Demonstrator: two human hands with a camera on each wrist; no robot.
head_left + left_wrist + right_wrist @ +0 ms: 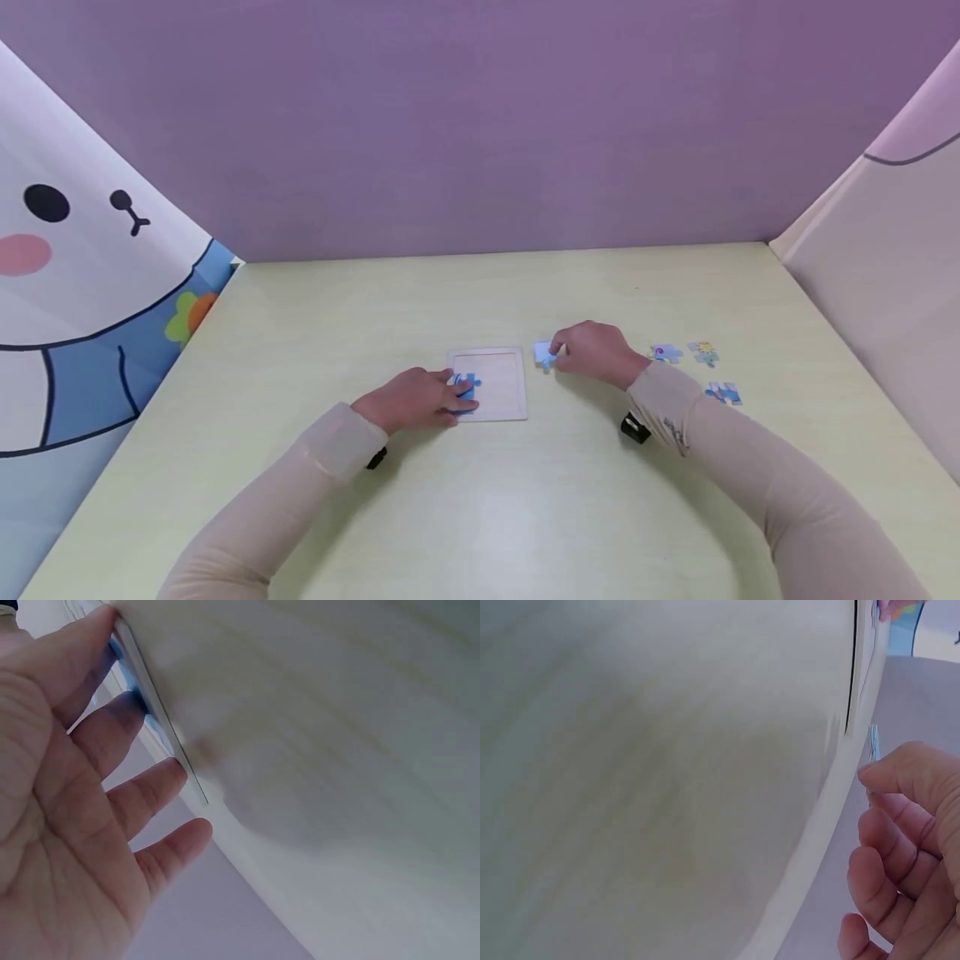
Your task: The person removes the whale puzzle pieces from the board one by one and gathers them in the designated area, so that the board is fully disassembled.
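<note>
A shallow square puzzle tray [504, 390] lies on the table, with a blue jigsaw piece [467, 393] inside along its left side. My left hand [416, 398] rests its fingers on that piece and the tray's left edge, partly covering both. In the left wrist view its fingers [154, 796] are spread and only slightly bent. Just right of the tray, my right hand [596, 350] pinches a pale blue jigsaw piece [543, 353] between thumb and forefinger. The right wrist view shows that piece edge-on, above the thumb, with the other fingers curled.
Farther right lie a blue-purple jigsaw piece [665, 353], a piece with a yellow sun [705, 352] and another blue piece [723, 392]. A purple wall [480, 133] closes off the table's back. Printed cartoon cloth [90, 333] hangs at left; a pale panel [885, 275] borders the right.
</note>
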